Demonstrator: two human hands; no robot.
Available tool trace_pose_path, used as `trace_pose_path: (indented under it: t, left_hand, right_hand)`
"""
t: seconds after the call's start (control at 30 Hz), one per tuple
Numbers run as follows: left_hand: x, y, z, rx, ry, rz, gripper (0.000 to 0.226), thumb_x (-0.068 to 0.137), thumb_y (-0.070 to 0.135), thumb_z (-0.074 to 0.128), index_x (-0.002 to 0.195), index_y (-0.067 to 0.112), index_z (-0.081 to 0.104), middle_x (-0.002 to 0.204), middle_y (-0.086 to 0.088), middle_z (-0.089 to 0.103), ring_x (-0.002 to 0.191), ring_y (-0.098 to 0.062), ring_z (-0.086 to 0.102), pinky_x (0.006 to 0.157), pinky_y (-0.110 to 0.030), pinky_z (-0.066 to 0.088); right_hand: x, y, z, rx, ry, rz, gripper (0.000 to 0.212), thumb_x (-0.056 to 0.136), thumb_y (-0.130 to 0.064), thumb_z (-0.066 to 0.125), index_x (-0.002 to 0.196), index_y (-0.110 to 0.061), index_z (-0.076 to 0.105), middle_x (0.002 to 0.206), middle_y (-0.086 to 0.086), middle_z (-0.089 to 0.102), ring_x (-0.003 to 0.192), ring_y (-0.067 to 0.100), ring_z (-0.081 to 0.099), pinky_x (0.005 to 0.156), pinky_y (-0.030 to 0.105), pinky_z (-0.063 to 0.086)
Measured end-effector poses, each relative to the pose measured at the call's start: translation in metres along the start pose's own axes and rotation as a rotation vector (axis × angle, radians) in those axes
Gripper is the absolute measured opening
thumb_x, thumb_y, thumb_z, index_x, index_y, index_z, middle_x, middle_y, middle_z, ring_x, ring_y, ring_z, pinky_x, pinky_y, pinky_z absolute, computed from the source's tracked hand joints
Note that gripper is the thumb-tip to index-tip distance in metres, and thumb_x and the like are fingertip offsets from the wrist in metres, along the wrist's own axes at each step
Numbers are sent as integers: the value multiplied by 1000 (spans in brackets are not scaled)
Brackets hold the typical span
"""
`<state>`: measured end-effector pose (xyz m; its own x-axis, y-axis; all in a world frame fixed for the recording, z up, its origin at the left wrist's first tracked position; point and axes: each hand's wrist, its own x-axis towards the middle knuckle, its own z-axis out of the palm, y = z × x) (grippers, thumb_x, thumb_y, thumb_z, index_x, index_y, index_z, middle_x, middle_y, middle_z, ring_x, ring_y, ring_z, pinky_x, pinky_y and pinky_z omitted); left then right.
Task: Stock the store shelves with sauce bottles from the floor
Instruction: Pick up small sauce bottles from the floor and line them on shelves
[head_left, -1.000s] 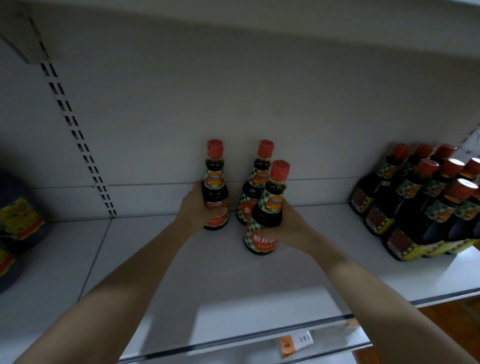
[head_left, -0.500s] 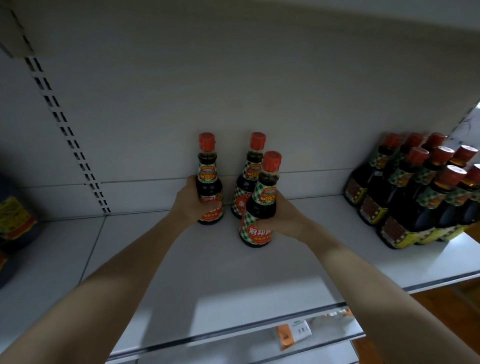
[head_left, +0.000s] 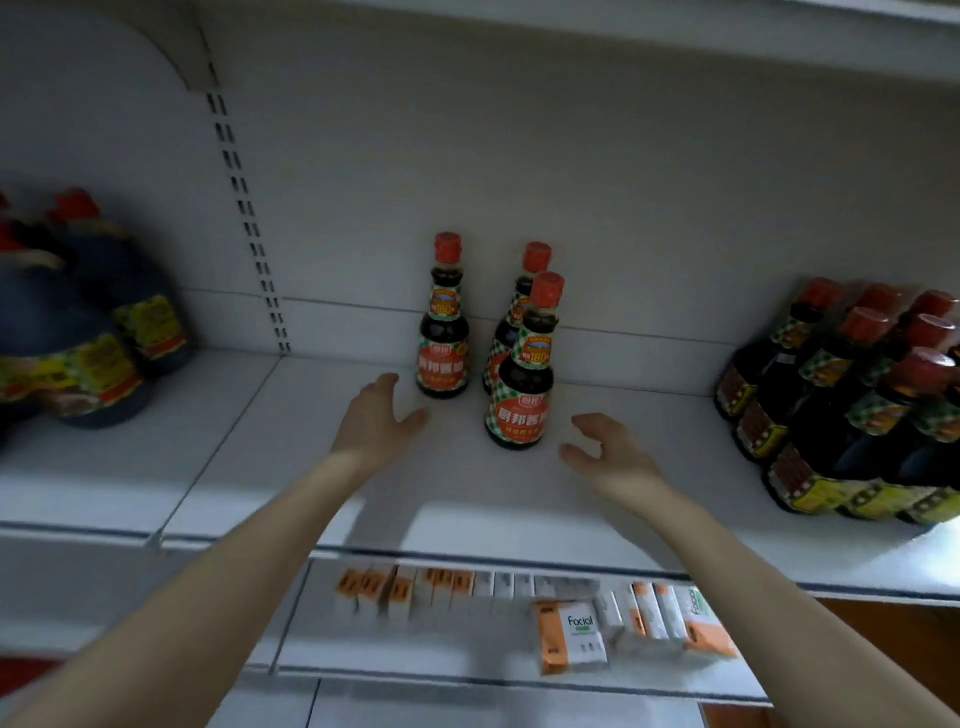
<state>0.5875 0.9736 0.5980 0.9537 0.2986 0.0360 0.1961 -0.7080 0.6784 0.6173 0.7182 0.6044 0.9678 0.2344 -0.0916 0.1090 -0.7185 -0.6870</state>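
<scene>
Three sauce bottles stand upright in the middle of the white shelf (head_left: 311, 457), toward its far wall. Each is dark glass with a bulging base, a narrow neck, a red cap and a green-checked label with an orange-red panel. The left bottle (head_left: 443, 332) stands apart. The back bottle (head_left: 501, 338) is partly hidden behind the front bottle (head_left: 522, 384), which is nearest.

The left hand (head_left: 382, 415) lies just beside the left bottle, fingers loose and spread, holding nothing. The right hand (head_left: 608, 457) hovers near the front bottle's right side, fingers relaxed and slightly curved, also empty.

A pack of similar bottles (head_left: 852, 415) sits far right, blurred large jugs (head_left: 67, 353) far left, and boxes (head_left: 571, 636) on the lower shelf.
</scene>
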Motion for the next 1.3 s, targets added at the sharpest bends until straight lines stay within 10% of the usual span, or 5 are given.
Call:
trace_pose_path:
  t: [0.6,0.97,1.3]
  left_hand:
    - [-315,-171,-162,296,291,-379,57,87,40,58,134,13,43,134,-4,49,122,-22,47,99,-31,39]
    - [-502,-340,-266,307,321,-763,57,89,41,55,136,14,39,141,-5,43,134,-20,35,106,-31,32]
    - [-495,-443,-258,191,121,-876,59,91,41,52,140,13,33,148,-5,35,140,-19,24,114,-34,22]
  right_hand:
    - [-128,-200,210,-144,-452,-736,48,87,-28,62,129,-7,49,133,9,52,123,19,48,98,21,32]
    - [-267,-324,432,-183,-810,-845,60,86,-36,61,136,-8,41,139,9,48,128,21,45,105,31,36]
    - [-229,-330,532,-386,-897,-735,60,87,-36,59,136,-6,40,140,11,46,129,22,44,105,31,35]
